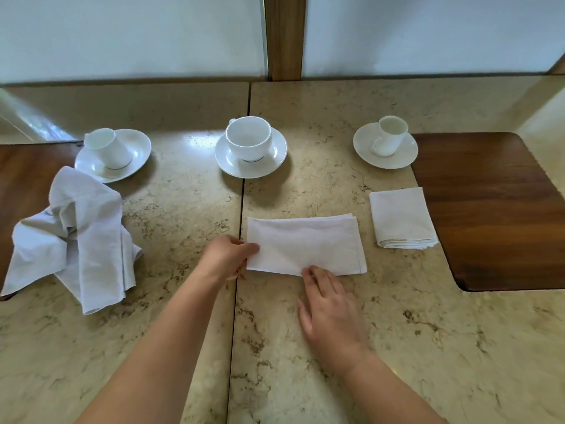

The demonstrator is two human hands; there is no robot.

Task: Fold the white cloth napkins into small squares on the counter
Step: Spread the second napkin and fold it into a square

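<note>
Where the marbled worktop (336,347) spreads widest, we see a crumpled napkin heap (76,237) at nine o'clock, a half-folded napkin (305,244) at centre, and a finished folded square (400,218) at three. Our left hand (226,258) pinches its left edge closed; our right hand (330,310) lies open, fingertips touching its near edge. Three saucers (276,157) at twelve each hold an empty cup (248,137).
</note>
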